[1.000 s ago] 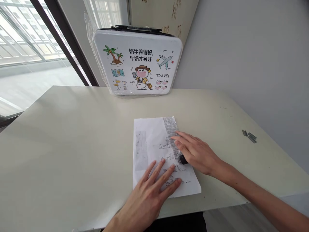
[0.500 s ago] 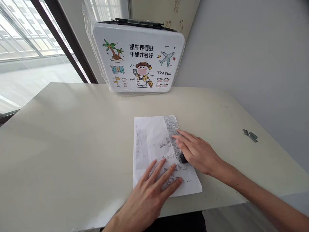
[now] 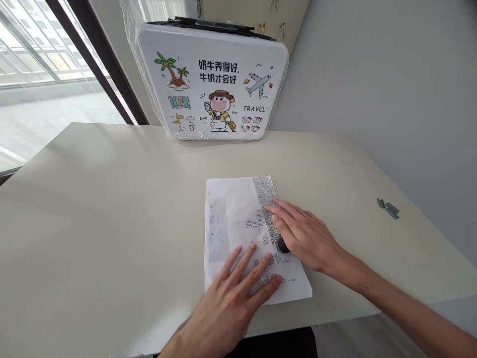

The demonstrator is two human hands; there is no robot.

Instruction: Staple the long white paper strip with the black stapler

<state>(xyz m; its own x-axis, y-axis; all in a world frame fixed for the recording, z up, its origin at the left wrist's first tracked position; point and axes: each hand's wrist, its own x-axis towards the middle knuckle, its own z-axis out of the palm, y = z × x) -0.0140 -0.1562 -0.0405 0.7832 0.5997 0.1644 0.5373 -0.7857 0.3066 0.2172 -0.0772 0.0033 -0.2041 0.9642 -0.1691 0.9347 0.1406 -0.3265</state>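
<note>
A printed sheet of white paper [image 3: 238, 194] lies on the table. Along its right side runs a grey strip [image 3: 265, 191] with a woven, brick-like pattern. My left hand [image 3: 234, 293] rests flat on the lower part of the sheet, fingers spread and holding nothing. Over the strip lies my right hand [image 3: 309, 233], its fingers stretched out and their tips on the pattern. A small black object [image 3: 283, 245] sits at the strip's lower end, against the thumb side of that hand. The palm partly hides it, so its kind is unclear.
At the back of the pale table [image 3: 112, 223] stands a white case [image 3: 179, 44] with cartoon prints, in clear plastic wrap. Several small dark grey strips [image 3: 389, 209] lie far right. A grey wall [image 3: 372, 74] borders the right, a window [image 3: 48, 89] the left.
The view has shifted slightly, and the case appears a little higher. Both hands, the sheet and the black object keep their places.
</note>
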